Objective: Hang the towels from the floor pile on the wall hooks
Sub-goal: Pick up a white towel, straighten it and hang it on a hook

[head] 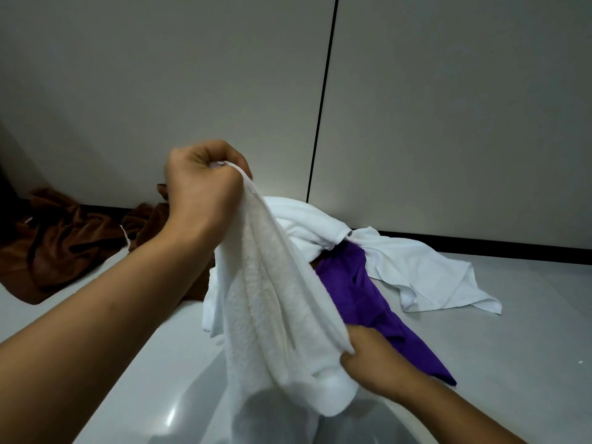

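A white terry towel [272,309] hangs bunched between both hands above the floor. My left hand [201,184] is fisted on its top end, raised in front of the wall. Lower down, my right hand [368,360] grips the towel's right edge. Behind it the floor pile holds a purple cloth [355,293], a thin white cloth [426,274] spread to the right, and more white fabric [307,225] against the wall. Brown towels [61,245] lie crumpled at the left by the wall. No wall hooks are in view.
A plain grey wall [160,75] with a dark vertical seam [323,100] fills the upper half. A black skirting strip [480,245] runs along its base. The floor [528,347] is glossy light grey.
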